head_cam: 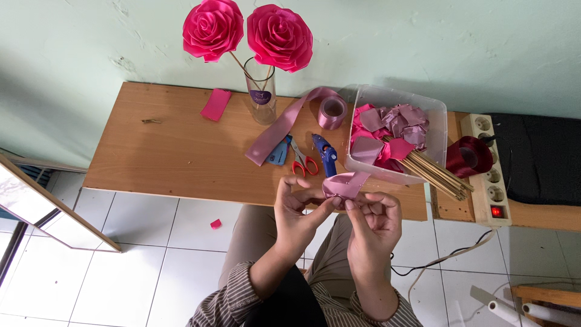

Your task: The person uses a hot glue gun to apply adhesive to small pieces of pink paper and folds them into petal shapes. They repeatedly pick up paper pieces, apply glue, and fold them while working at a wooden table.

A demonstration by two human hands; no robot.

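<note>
My left hand (298, 213) and my right hand (375, 219) meet over my lap at the front edge of a low wooden table (163, 151). Between the fingertips of both hands sits a small folded piece of mauve ribbon (342, 184), curled like a petal. Just beyond it lie a blue glue gun (327, 154), red-handled scissors (302, 158) and a mauve ribbon roll (331, 112) with a long strip (279, 128) unrolled across the table.
A clear plastic box (439, 130) holds cut ribbon pieces and wooden sticks (439, 175). A glass vase (261, 94) carries two pink ribbon roses (245, 30). A dark red ribbon roll (469, 156) and a power strip (490, 175) sit at the right. A pink scrap (216, 104) lies on the table.
</note>
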